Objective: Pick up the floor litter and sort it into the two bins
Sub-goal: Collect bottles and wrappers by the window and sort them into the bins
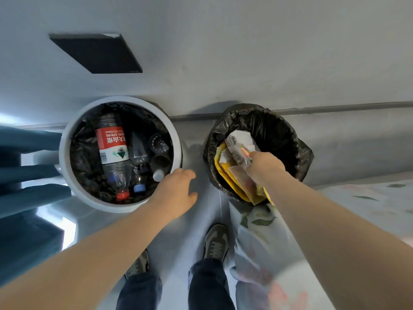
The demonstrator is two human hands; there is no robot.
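Two bins stand against the wall. The white round bin [67,139] on the left holds several plastic bottles, among them a red-labelled one [112,151]. The black-bagged bin [277,130] on the right holds yellow envelopes [225,173] and white paper [240,136]. My right hand [266,167] reaches into the right bin, shut on a clear plastic wrapper [240,153] with a pink and green mark. My left hand [178,191] hovers at the near right rim of the white bin, fingers loosely spread, holding nothing.
A dark square panel [98,53] is set in the wall above the left bin. Blue furniture [26,175] stands at the left. A light floral cloth [368,202] covers a surface at the right. My shoes [215,241] stand on the grey floor below the bins.
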